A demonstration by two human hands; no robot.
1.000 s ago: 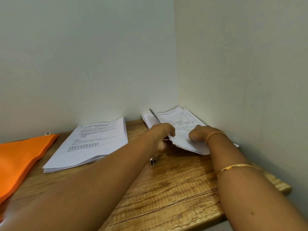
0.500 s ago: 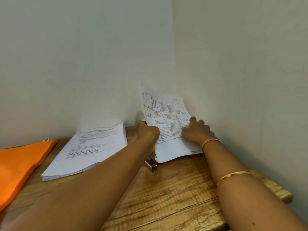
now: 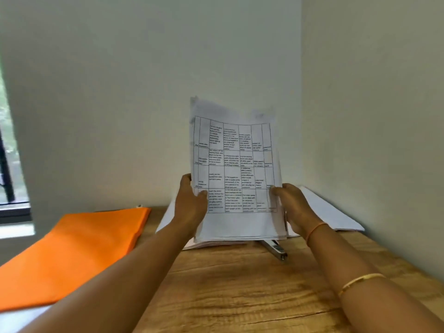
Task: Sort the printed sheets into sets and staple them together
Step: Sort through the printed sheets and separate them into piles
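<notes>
Lower left: orange folder (image 3: 72,255) flat on the wooden table (image 3: 240,296). Centre: left hand (image 3: 189,203) gripping the left edge of the printed sheets (image 3: 235,164), thumb across the front, fingers behind. Sheets held upright mid-frame, gridded page facing the camera, lower edge low over a flat paper pile (image 3: 167,221). Right of centre: right hand (image 3: 293,207) pinching the right edge likewise. Beneath, stapler (image 3: 276,249) on the wood, partly hidden. Far right: more paper (image 3: 331,212) against the wall.

Plain office corner, wooden desk (image 3: 240,296), orange folder (image 3: 72,255), stapler (image 3: 276,249), paper stacks (image 3: 331,212), window (image 3: 9,169)
</notes>
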